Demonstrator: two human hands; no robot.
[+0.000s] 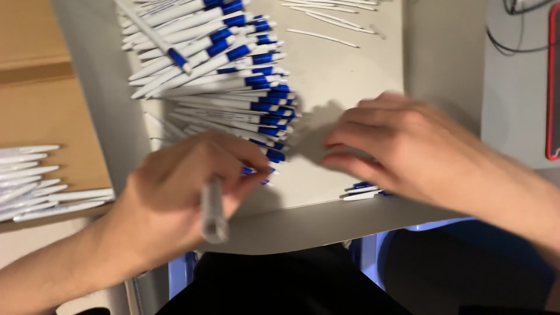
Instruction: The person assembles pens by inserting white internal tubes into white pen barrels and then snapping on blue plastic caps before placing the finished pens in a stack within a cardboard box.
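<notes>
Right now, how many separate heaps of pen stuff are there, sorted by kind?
Heaps of blue-and-white pens: 2, the big stack and a small cluster beneath the right hand
Heaps of plain white barrels: 1, on the cardboard box
Scatters of thin white refills: 1
Single barrel gripped in the left hand: 1
Total: 5

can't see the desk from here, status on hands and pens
Left hand grips a white pen barrel. Right hand empty, over loose pens. Pen stack close ahead.
</notes>
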